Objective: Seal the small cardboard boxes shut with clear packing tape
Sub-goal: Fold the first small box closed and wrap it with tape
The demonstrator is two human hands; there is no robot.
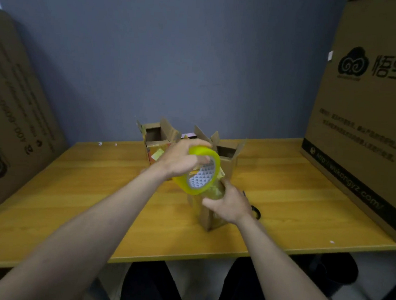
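Observation:
My left hand grips a yellowish roll of packing tape, holding it tilted above the table. Just below the roll stands a small cardboard box, and my right hand holds it from the top and right side. A stretch of tape seems to run from the roll onto the box top. Behind them stand two small cardboard boxes with their flaps open, one at the left and one at the right.
A dark pair of scissors lies just right of my right hand. A big printed carton fills the table's right side. Flat cardboard leans at the left. The wooden table meets a grey wall.

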